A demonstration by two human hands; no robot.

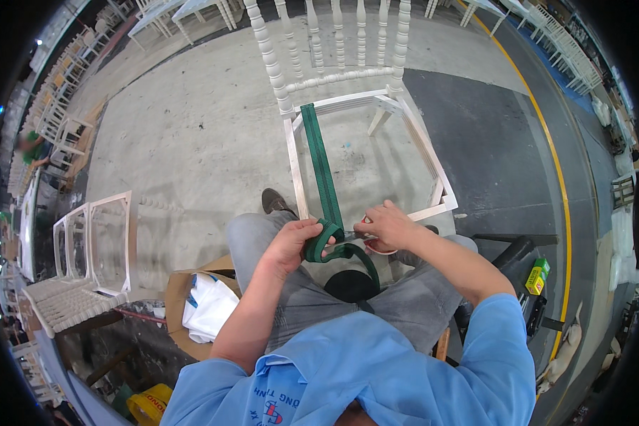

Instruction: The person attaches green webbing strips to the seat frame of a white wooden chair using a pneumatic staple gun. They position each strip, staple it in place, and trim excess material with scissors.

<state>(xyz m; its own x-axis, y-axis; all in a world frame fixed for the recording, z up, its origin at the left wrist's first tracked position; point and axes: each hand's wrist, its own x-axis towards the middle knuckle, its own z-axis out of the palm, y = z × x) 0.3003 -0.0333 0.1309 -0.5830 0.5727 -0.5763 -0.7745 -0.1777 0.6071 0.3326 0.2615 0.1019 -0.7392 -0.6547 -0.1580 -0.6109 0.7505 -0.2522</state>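
A: Bare concrete floor (pixel 192 128) of a workshop, white chairs stacked along the far edges, a yellow line (pixel 557 184) curving down the right. In the middle stands a white chair frame (pixel 295 163) with no seat, its spindle back away from the person.

B: And the green strap (pixel 323 163)?

A: It runs from the back rail of the frame toward the person's lap, flat across the open seat. Its near end loops down over the knees, dark and slack.

B: What are the hands doing?

A: The left hand (pixel 291 245) has its grip closed around the strap, just at the front rail. The right hand (pixel 390 227) touches the strap from the other side, fingers curled; something reddish shows under it, but I cannot tell what it is, or whether the grip is really holding it.

B: Where might it go wrong?

A: I'd judge the strap could twist, since the loose loop below the left hand is already folded over. If the left grip eases, the tension across the frame is likely lost. The fingers also sit close together at the rail, so a pinch seems possible.

B: Anything in the way?

A: A cardboard box (pixel 181 298) with white cloth (pixel 209 305) sits at the left knee, apart from the strap.
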